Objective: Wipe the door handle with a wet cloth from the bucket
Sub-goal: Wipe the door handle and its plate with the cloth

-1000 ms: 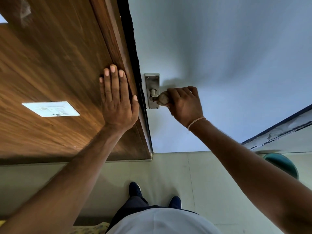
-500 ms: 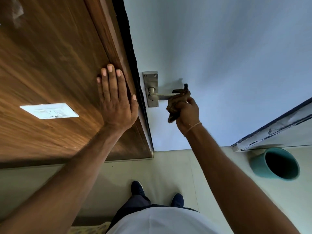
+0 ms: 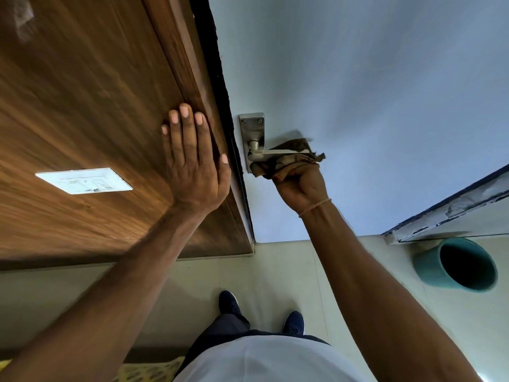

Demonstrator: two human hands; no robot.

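A silver lever door handle on a metal backplate is fixed to the pale blue door. My right hand grips a brown cloth bunched under and around the lever, pressed up against it from below. My left hand lies flat, fingers spread, on the wooden frame just left of the door's edge. A teal bucket stands on the floor at the lower right; its inside looks dark.
A white switch plate sits on the wood panel to the left. Pale floor tiles run below, with my dark shoes on them. A worn door threshold runs behind the bucket at the right.
My right hand has shifted from the lever's tip back under its middle, with the cloth now spread around the lever. The left hand has stayed flat on the frame.
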